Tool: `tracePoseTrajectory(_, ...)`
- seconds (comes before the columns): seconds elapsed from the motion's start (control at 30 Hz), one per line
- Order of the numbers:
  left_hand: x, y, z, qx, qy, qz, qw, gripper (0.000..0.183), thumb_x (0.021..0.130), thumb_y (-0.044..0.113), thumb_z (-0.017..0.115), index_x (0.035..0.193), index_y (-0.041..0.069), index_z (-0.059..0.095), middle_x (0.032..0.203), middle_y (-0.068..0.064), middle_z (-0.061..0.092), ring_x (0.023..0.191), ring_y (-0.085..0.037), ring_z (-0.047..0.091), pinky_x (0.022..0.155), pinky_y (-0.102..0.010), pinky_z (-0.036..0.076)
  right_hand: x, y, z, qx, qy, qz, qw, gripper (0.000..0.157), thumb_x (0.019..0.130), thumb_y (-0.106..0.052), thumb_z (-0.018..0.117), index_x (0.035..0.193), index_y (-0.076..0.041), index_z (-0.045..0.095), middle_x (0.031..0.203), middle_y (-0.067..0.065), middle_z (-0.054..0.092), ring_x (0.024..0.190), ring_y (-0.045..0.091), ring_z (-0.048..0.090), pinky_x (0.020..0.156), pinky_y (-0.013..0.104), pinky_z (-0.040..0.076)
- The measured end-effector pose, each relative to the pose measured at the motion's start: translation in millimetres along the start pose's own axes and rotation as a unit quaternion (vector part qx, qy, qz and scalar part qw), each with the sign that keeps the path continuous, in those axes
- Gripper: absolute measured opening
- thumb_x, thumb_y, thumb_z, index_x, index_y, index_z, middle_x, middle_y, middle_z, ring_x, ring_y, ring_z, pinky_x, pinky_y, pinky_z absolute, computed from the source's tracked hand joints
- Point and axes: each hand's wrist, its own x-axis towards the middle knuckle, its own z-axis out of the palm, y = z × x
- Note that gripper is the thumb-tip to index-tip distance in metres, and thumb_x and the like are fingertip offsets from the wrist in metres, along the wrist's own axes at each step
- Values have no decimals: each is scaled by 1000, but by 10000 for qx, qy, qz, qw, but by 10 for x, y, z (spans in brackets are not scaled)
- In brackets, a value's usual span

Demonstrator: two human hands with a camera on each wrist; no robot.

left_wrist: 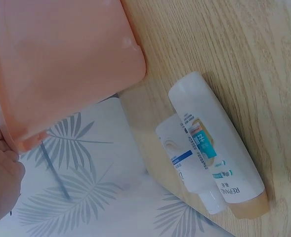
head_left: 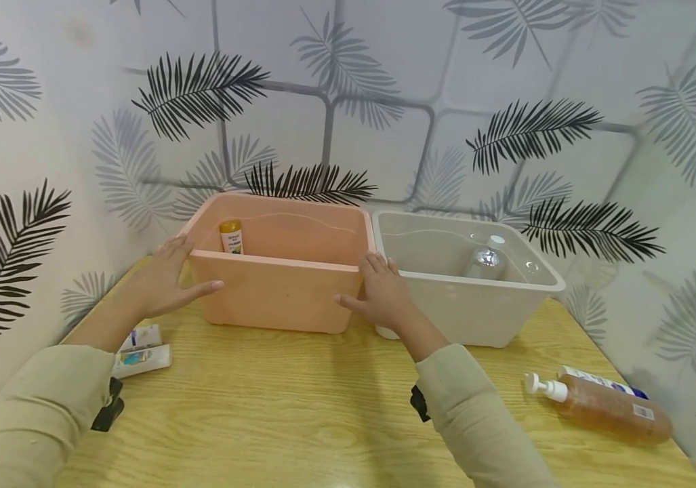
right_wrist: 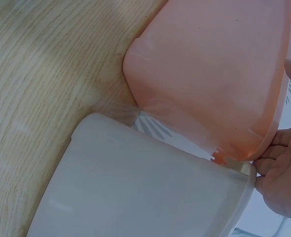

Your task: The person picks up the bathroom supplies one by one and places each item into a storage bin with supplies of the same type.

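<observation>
While left hand (head_left: 166, 276), fingers relaxed, thumb spread, touches front-left rim of a peach rectangular plastic bin (head_left: 274, 295) on yellow wood-grain table (head_left: 280, 420), right hand (head_left: 383, 291), likewise, touches its front-right corner beside an off-white rectangular plastic bin (head_left: 463, 308).

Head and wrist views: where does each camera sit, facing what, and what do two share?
Head: head-worn, looking forward and down at the pink bin and white bin; sleeves, left hand, right hand.
Left wrist: worn there, facing pink bin, two white containers; partial left hand.
Right wrist: worn there, facing both bins; partial right hand.
Wrist views share the pink bin.
</observation>
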Motion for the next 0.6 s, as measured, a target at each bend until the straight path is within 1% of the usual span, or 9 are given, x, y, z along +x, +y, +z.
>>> tracePoseTrajectory(0.23,-36,-9,29,49,130,172,9998,97,86,58,50,145,-10,12,150,-32,13,138,-49,12,110,-62,13,-30,-2,2,-66,47,-59,9999,83,87,-49,57,140,8,29,148,25,29,139,38,25,116,48,16)
tracePoseTrajectory(0.43,-71,9,37,-20,96,131,9999,97,86,57,51,145,-9,11,151,-31,9,139,-47,10,110,-62,12,-38,18,27,-188,111,-133,9997,84,87,-50,57,141,8,29,148,25,29,139,37,25,116,46,16)
tracePoseTrajectory(0.6,-94,5,39,-15,111,160,9998,96,87,57,50,145,-8,10,151,-31,8,139,-48,9,110,-62,12,-59,15,29,-219,198,-217,9993,83,87,-49,57,140,9,30,146,25,31,138,36,27,116,47,18)
